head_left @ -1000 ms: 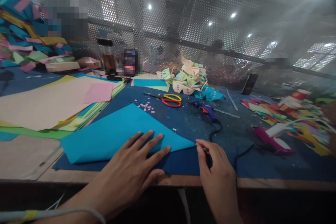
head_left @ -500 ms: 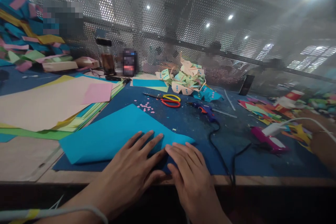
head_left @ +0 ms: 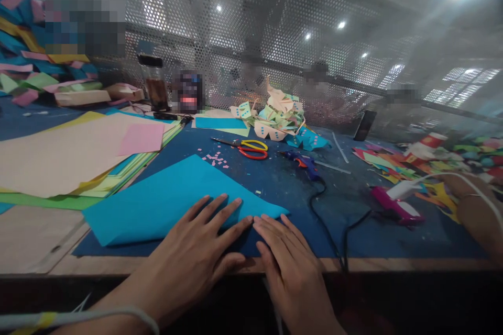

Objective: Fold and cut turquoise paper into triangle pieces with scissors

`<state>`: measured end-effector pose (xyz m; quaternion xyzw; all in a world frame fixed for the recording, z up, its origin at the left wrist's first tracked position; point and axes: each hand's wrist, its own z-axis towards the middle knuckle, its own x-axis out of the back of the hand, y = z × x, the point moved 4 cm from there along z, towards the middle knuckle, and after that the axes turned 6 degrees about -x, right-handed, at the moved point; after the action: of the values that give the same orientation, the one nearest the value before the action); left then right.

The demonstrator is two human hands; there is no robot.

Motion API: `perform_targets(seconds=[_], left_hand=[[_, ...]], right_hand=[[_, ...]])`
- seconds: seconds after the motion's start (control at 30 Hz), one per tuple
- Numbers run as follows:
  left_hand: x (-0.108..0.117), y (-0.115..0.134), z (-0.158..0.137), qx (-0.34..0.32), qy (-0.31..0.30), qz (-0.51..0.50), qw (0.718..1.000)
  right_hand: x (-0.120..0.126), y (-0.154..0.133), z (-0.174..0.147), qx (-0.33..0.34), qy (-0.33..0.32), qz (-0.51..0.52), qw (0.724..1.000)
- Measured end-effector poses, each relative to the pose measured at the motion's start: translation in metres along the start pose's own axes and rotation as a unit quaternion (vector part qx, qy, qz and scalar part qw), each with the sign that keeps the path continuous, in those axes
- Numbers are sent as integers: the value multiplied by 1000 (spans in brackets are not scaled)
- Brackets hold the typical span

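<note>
From my end I see the folded blue paper point(head_left: 157, 193) lying near the front edge of the desk point(head_left: 393, 246). My left hand point(head_left: 196, 243) presses flat on it, fingers point(head_left: 228, 212) spread apart; my right hand point(head_left: 294, 267) meets its lower edge near the narrow tip, fingers close together, thumb apart.

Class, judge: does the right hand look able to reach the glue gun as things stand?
Probably yes: nothing tall seems to stand between the right hand and glue gun, mostly tabletop beyond the blue paper.
</note>
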<state>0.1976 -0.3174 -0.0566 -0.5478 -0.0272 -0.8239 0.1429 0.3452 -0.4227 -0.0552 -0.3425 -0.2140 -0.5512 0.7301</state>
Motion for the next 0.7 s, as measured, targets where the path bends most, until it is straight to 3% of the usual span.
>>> perform_targets(seconds=[0.47, 0.7], left_hand=[[1, 0, 0, -5, 0, 9, 1000], [1, 0, 1, -4, -2, 1, 1000]], right_hand=[[20, 36, -12, -34, 32, -63, 997], [18, 22, -2, -45, 71, -55, 995]])
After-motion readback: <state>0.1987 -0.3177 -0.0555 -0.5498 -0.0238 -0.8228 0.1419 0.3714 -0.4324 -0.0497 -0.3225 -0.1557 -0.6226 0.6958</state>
